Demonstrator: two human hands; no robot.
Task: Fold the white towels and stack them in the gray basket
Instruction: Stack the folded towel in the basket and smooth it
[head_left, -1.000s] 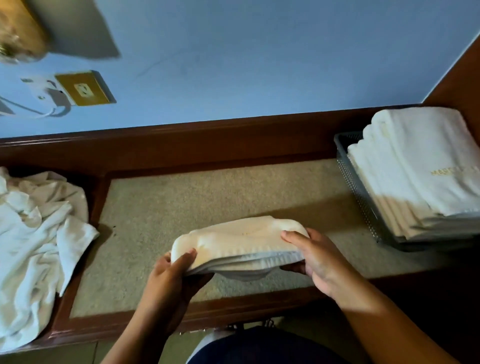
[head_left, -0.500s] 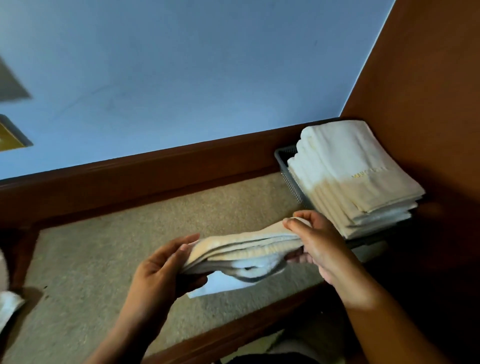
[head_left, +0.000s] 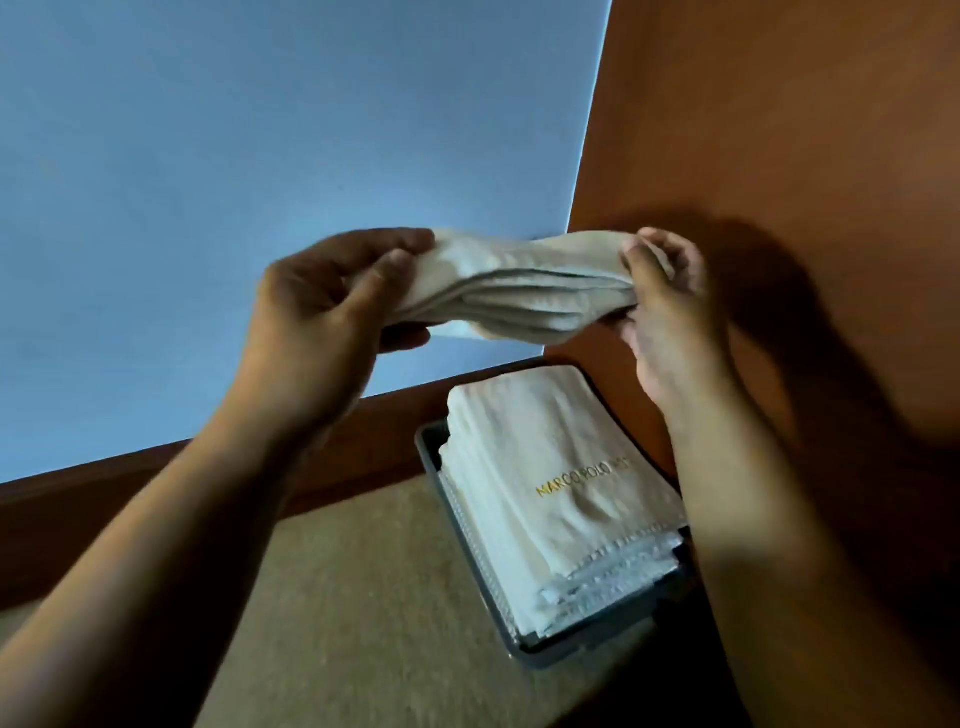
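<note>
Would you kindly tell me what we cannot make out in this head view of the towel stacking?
Head view, gray basket: right wall and floor hidden by the towel stack and right forearm.
Head view, gold lettering: last word blurred.
Head view, folded towel: its ends hidden inside the left hand and right hand.

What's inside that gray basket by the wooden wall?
A stack of folded white towels fills the gray basket; the top towel bears gold lettering. The stack covers the basket's floor, so anything beneath cannot be seen. The left hand and right hand grip another towel outside it.
</note>
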